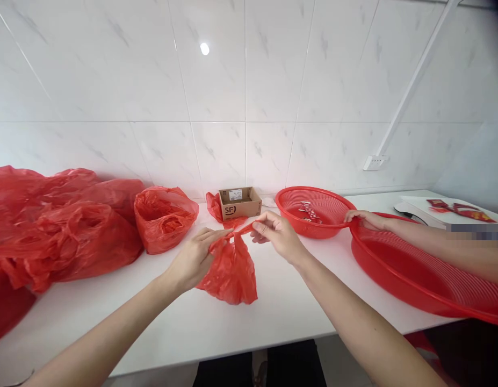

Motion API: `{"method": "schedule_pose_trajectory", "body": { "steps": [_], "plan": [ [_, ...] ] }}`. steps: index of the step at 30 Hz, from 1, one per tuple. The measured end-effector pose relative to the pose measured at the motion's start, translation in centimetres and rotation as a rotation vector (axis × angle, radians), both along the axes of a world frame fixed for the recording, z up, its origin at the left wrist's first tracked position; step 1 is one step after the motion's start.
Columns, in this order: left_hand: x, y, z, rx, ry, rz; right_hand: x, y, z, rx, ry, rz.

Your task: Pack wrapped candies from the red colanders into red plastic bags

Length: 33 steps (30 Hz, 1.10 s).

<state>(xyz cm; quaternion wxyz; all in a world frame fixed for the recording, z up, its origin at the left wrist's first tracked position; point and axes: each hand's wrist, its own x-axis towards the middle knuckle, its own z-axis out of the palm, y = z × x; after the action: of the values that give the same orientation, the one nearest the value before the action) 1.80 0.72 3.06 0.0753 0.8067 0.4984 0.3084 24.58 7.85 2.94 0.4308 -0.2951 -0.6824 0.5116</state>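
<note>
A red plastic bag [235, 274] hangs between my hands over the front part of the white table, its neck gathered and twisted at the top. My left hand [194, 258] is closed around the left side of the neck. On the other side, my right hand [275, 231] pinches a strip of the bag's top between thumb and fingers and draws it out to the right. The bag bulges at the bottom; what it contains cannot be made out. Just behind my hands stands a small cardboard box [243, 207], with some red plastic beside it.
Large red plastic bags [91, 231] pile up at the left, beside a smaller open red bag [164, 220]. A red basket [313, 228] holds small printed pieces. A co-worker's hand [367, 219] grips the rim of a larger red basket [397, 285]. Red packets [466, 210] lie at the far right.
</note>
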Motion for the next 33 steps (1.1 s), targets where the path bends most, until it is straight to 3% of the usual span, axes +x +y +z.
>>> {"method": "schedule_pose_trajectory", "body": {
  "steps": [4, 7, 10, 13, 19, 23, 27, 30, 33],
  "plan": [
    [-3.1, -2.0, -1.0, -0.18, -0.17, 0.141, 2.0, 3.3, -3.6, -0.12, -0.022, -0.253],
    [-5.3, -4.0, -3.0, -0.394, -0.275, 0.265, 3.0, 4.7, -6.4, -0.193, -0.026, -0.298],
    [-6.0, -5.6, -4.9, -0.606, -0.32, 0.232, 2.8, 5.3, -8.4, -0.21, -0.026, -0.289],
    [-5.5, -6.0, -5.8, -0.695, -0.336, 0.208, 2.1, 5.7, -9.6, -0.233, -0.035, -0.32],
    [-3.4, -4.0, -6.3, -0.698, -0.271, 0.335, 2.4, 4.9, -11.3, -0.26, -0.031, -0.4],
    [0.0, -2.1, -6.1, -0.433, -0.107, 0.272, 3.3, 2.7, -13.2, -0.288, -0.031, -0.389],
    [3.9, 0.9, -6.6, -0.193, 0.166, 0.179, 3.4, 0.6, -16.0, -0.223, -0.04, -0.491],
    [4.8, 3.8, -7.9, -0.236, 0.228, 0.226, 3.2, -0.2, -17.4, -0.087, -0.168, -0.497],
    [4.2, 5.6, -9.3, -0.33, 0.21, 0.224, 3.1, -0.5, -17.5, -0.039, -0.281, -0.463]
  ]
}}
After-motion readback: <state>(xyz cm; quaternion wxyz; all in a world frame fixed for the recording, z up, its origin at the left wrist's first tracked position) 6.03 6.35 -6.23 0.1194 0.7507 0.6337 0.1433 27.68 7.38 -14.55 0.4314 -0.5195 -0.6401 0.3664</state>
